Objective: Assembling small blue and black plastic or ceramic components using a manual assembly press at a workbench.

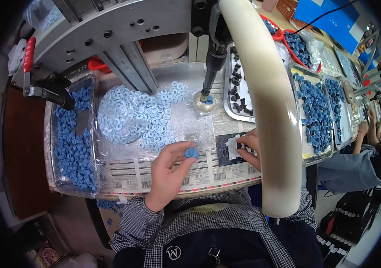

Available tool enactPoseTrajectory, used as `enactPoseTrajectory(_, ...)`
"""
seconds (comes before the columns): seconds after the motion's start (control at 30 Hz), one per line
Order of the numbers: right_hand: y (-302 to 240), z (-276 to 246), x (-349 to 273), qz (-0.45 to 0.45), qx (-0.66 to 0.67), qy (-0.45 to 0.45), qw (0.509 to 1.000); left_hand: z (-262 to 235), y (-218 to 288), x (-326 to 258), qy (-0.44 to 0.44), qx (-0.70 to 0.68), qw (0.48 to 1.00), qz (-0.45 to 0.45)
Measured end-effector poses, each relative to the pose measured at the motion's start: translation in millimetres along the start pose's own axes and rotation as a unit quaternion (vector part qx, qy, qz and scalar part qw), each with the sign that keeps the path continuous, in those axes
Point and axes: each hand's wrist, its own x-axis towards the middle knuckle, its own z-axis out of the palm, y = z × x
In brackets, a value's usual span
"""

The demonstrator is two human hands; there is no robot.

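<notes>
My left hand (169,172) pinches a small blue ring-shaped part (191,152) between thumb and fingers above the table's front. Over to the right, my right hand (250,151) has its fingertips closed on a small black part (238,145). Beneath those fingers lies a white crumpled cloth or paper (233,148) on a dark speckled pad (222,156). A pale curved tube hides the rest of that hand. Many light blue rings (154,114) are spread on a clear sheet beyond my left hand. Further back, a blue piece (208,99) sits under the press rod (208,78).
Blue parts fill a clear tray (93,147) on the left and another tray (306,157) on the right. A white tray (239,117) holds black parts. The pale curved tube (279,134) crosses the right side. A red-handled clamp (29,53) stands far left. Another person (351,165) sits right.
</notes>
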Motion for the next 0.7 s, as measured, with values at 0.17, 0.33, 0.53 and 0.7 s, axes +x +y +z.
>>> enactPoseTrajectory(0.17, -27.3, 2.0, 4.6, 0.061, 0.221, 0.024, 0.973, 16.2, 8.6, 5.8, -0.012, 0.16, 0.984, 0.081)
enactPoseTrajectory(0.33, -28.9, 22.9, 9.1, 0.003, 0.215, 0.004, 0.977, 18.9, 1.4, 3.9, -0.055, 0.2, 0.976, 0.066)
enactPoseTrajectory(0.53, -30.5, 24.7, 12.4, -0.001, 0.177, 0.001, 0.984, 20.6, 3.1, 3.6, -0.06, 0.258, 0.957, 0.116)
enactPoseTrajectory(0.7, -31.4, 25.2, 12.9, -0.009, 0.178, 0.001, 0.984, 21.3, 3.0, 3.5, -0.06, 0.271, 0.953, 0.119)
